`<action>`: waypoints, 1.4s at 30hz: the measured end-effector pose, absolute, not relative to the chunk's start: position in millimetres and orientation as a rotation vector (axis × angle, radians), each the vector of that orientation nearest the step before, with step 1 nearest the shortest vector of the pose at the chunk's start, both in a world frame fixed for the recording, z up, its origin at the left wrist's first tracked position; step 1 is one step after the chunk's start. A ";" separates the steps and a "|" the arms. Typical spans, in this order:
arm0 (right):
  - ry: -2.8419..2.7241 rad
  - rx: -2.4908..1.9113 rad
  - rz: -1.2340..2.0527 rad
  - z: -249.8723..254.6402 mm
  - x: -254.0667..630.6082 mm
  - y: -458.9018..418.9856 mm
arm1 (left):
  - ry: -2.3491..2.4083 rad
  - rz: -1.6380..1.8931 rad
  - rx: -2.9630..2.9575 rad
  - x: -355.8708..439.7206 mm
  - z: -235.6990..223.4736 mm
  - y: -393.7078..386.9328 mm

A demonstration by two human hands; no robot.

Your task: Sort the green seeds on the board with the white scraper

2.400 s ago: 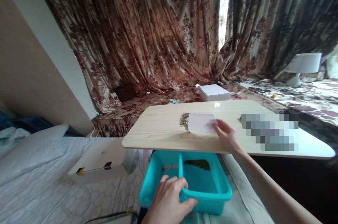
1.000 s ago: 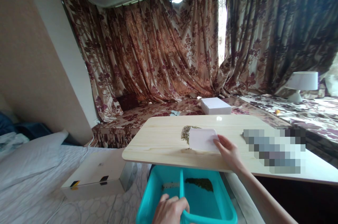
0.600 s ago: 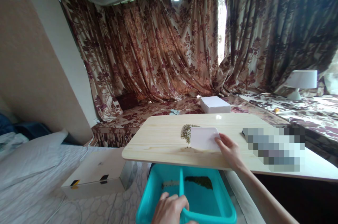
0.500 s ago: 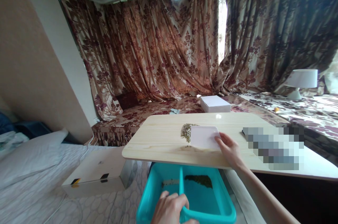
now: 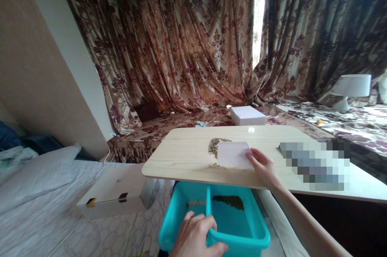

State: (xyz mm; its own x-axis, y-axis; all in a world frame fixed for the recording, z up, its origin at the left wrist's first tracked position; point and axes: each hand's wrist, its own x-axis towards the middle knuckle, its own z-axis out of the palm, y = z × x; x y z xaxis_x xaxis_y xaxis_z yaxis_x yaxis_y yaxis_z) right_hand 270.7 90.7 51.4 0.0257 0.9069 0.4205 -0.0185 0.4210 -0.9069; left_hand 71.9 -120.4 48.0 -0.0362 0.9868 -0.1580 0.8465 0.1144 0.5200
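Note:
My right hand (image 5: 263,165) pinches the right end of a flat white card (image 5: 232,153) with rounded corners, held low over the wooden tabletop (image 5: 178,156). At the card's left and far edges lies a pile of small mixed green-brown and pale grains (image 5: 213,147); the card hides part of it. A few loose grains lie just below its left end. Below the table's near edge is a turquoise two-compartment bin (image 5: 236,237). My left hand (image 5: 196,232) grips its near rim by the divider. Dark green grains (image 5: 231,201) lie in the right compartment, pale ones (image 5: 196,203) in the left.
A pixelated object (image 5: 314,164) lies on the table's right side. Behind the table sits a white box (image 5: 248,115). Another white box (image 5: 116,188) rests on the bed at left. A lamp (image 5: 352,87) stands at far right.
The camera view has tilted a little. More of the grain pile shows past the card's far edge than 2.4 s ago. Both hands keep their holds.

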 end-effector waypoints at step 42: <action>-1.416 -0.943 1.126 49.8 269.0 92.1 | 1.961 0.430 1.722 62.4 66.9 -128.1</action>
State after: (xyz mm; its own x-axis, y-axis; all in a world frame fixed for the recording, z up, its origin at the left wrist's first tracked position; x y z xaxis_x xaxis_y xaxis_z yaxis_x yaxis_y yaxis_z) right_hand 269.0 92.1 49.8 -0.1421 0.9581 0.2487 -0.0263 0.2475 -0.9685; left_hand 62.4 -128.1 66.9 -0.0823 0.9846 -0.1544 0.8297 0.1535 0.5367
